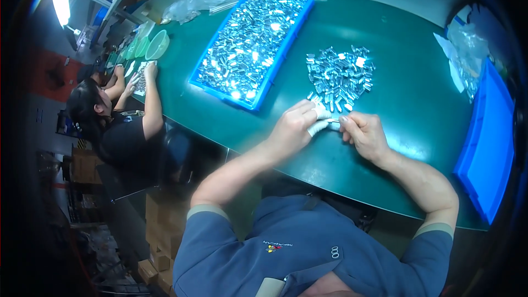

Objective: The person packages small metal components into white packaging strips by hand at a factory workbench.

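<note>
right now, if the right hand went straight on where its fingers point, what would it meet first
Probably the left hand, at its white finger cots, just across from the right hand. Any small piece between them is too blurred to name, and depth there is unclear.

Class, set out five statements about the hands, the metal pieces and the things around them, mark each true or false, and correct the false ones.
1. The left hand wears white coverings on some fingers. True.
2. The loose heap of small shiny metal pieces lies left of the filled blue plastic tray. False: the heap lies right of it.
3. A pale green round bowl stands left of that tray. True.
4. The right hand is far from the left. False: the two are close together.
5. The table top is white. False: it is green.
</note>
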The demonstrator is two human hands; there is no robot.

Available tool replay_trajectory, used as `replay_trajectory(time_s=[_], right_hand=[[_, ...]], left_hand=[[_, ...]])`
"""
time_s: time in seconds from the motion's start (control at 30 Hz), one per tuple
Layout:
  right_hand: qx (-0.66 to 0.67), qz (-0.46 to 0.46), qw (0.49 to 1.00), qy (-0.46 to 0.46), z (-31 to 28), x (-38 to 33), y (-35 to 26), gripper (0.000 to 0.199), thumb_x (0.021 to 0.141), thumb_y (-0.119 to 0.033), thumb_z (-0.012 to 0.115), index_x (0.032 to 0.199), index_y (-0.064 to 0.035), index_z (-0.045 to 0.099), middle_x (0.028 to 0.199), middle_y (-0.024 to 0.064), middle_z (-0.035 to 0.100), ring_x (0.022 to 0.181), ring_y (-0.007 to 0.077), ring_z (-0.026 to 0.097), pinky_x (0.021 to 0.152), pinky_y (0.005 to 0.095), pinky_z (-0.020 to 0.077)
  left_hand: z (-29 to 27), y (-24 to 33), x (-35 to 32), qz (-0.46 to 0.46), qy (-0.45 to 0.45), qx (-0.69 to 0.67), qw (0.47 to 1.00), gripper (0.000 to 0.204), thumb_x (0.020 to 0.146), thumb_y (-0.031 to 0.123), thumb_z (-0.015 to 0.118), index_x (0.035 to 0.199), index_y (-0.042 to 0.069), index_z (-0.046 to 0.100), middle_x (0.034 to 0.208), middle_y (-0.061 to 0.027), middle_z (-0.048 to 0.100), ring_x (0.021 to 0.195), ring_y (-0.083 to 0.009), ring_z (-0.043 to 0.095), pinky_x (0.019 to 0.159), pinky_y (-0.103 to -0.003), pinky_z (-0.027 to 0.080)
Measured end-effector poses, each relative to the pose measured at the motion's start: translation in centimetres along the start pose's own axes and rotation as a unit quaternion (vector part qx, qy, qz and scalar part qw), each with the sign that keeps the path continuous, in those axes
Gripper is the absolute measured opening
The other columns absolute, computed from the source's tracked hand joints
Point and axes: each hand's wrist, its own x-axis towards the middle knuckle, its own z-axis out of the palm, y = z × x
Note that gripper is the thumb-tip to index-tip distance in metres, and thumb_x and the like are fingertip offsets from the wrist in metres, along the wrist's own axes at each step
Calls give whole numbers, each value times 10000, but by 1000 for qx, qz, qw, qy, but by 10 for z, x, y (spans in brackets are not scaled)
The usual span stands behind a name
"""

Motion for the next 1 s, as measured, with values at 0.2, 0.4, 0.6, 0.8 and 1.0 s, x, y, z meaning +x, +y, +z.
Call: replay_trajectory(time_s=[0.2, 0.4, 0.6, 0.8, 1.0], right_hand=[[47, 16, 998, 39, -2, 1, 1, 358, 1040, -268, 591, 782, -32, 667, 612, 6, 615, 534, 57, 544, 486, 240, 427], [34, 11, 999, 32, 0, 0, 3, 362, 1041, -271, 587, 784, -30, 669, 611, 12, 618, 536, 64, 549, 484, 245, 423], [6, -3, 1000, 3, -5, 8, 2, 345, 1035, -269, 591, 813, -23, 685, 650, 23, 648, 562, 72, 575, 514, 242, 447], [15, 1, 1000, 0, -4, 3, 4, 335, 1032, -265, 596, 822, -19, 685, 651, 21, 647, 565, 70, 567, 515, 245, 441], [13, 3, 1000, -12, -3, 4, 1, 323, 1023, -257, 608, 812, -24, 682, 644, 25, 644, 570, 82, 558, 517, 269, 427]], left_hand=[[-67, -57, 27, -20, 92, 161, 982, 159, 822, 47, 768, 966, 50, 700, 926, -116, 699, 894, -318, 672, 788, -414, 523], [-121, -124, 73, -106, 88, 372, 918, 160, 840, 80, 747, 994, 56, 710, 999, -139, 685, 997, -341, 642, 864, -445, 517], [-42, -107, 83, 3, -38, 225, 974, 332, 836, 36, 701, 1166, 72, 689, 1097, -139, 662, 1054, -360, 623, 930, -430, 504], [-10, -117, 82, 3, -129, 238, 963, 299, 838, 26, 674, 1135, 50, 658, 1031, -129, 616, 1000, -353, 620, 874, -447, 503], [-21, -95, 57, -88, -118, 226, 963, 226, 839, 30, 708, 1058, 36, 651, 957, -141, 621, 977, -360, 622, 830, -452, 498]])
